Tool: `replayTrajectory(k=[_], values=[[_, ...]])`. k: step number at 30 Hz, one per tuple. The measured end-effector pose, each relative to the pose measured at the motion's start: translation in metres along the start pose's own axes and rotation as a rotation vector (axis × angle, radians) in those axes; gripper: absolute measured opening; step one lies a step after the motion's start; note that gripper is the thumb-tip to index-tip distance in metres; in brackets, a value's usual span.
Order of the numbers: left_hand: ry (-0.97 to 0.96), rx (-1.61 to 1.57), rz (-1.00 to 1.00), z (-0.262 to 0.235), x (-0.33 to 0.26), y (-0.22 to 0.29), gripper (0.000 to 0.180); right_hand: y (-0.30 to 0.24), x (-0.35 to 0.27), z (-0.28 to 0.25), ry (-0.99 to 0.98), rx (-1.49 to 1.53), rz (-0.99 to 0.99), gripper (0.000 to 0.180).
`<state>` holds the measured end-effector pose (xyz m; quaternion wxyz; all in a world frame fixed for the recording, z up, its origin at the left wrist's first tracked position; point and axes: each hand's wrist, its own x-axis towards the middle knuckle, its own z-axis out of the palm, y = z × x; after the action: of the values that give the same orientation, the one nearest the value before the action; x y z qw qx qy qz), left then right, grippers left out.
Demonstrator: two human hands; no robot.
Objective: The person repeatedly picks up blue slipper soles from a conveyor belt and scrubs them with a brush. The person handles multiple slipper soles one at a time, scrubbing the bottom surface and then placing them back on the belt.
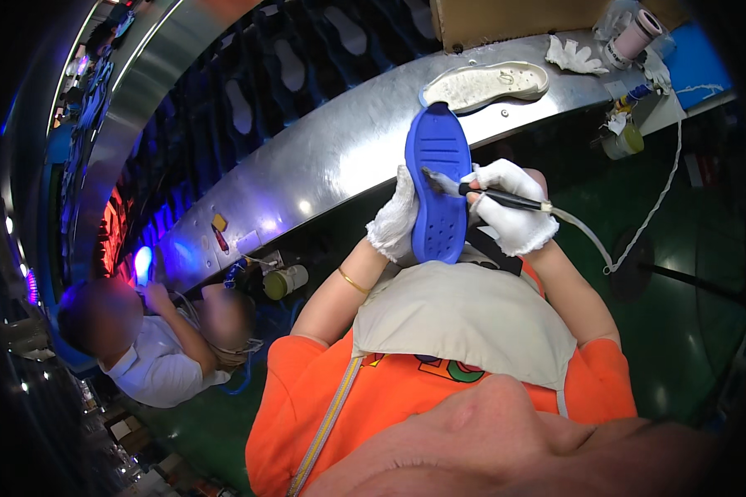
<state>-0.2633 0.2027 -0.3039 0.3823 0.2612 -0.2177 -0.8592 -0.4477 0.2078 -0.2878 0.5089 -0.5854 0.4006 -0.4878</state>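
The left hand [396,217], in a white knit glove, is grasping the left side of a blue shoe sole [436,211]. The sole is lying lengthwise in front of the person, its far end reaching over the near edge of the metal worktop [340,178] and its holed end pointing toward the apron [464,311]. The right hand [512,207], also gloved, is gripping a black-handled brush [510,198], whose bristles are meeting the sole's upper face near its middle. A pale tube [584,232] is trailing from the handle.

Just beyond the blue sole, a white sole [482,87] is lying across the worktop. A white glove [574,56] is resting near the far edge, and a pink cup [634,37] is leaning close to the right end, carrying dark printing near its base. A cardboard box [514,21] is standing beyond the far edge. Multicoloured lettering is showing on the orange shirt [298,414], partly covered by the apron.

Toward the worktop's left end, a co-worker [162,356] is sitting by the near edge, holding up something glowing blue-white [143,265].
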Motion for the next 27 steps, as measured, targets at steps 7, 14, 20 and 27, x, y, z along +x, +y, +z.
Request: replayTrajectory(k=[7, 14, 20, 27], values=[[0.249, -0.126, 0.258, 0.008, 0.026, 0.014, 0.1, -0.006, 0.02, 0.003, -0.031, 0.16, 0.006, 0.01], [-0.056, -0.228, 0.446, -0.007, 0.05, 0.032, 0.097, -0.031, 0.031, 0.016, -0.134, -0.083, -0.268, 0.011], [-0.01, -0.212, 0.575, -0.016, 0.054, 0.051, 0.104, -0.024, 0.038, 0.022, -0.041, 0.054, -0.251, 0.013], [-0.234, -0.112, 0.595, -0.012, 0.049, 0.07, 0.11, -0.016, 0.036, 0.019, 0.045, 0.314, 0.121, 0.012]])
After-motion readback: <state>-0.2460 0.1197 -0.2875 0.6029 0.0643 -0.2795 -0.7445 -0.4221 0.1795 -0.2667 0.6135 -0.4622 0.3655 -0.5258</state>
